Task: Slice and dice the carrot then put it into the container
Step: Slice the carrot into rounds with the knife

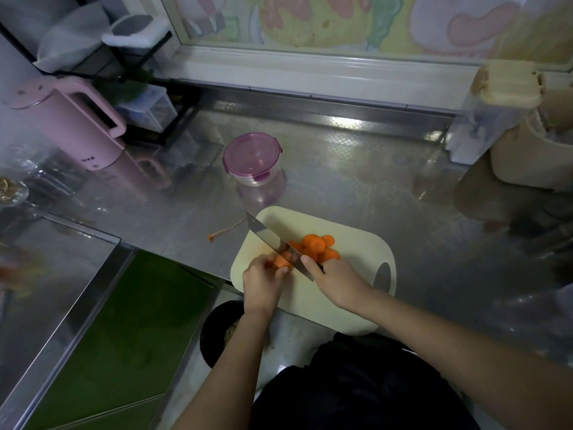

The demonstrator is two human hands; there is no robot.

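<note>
One carrot piece (281, 261) lies in left grip (262, 282).

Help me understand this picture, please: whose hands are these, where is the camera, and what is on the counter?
There is no machine here. A person wears one camera on the head, and it looks down at their own two hands. The left hand holds the uncut end of the carrot on a pale cutting board. The right hand grips a broad knife, its blade set against the carrot. Cut slices lie piled beside the blade. Farther back on the steel counter stands the container, its purple lid on. A pink kettle stands at the left.
</note>
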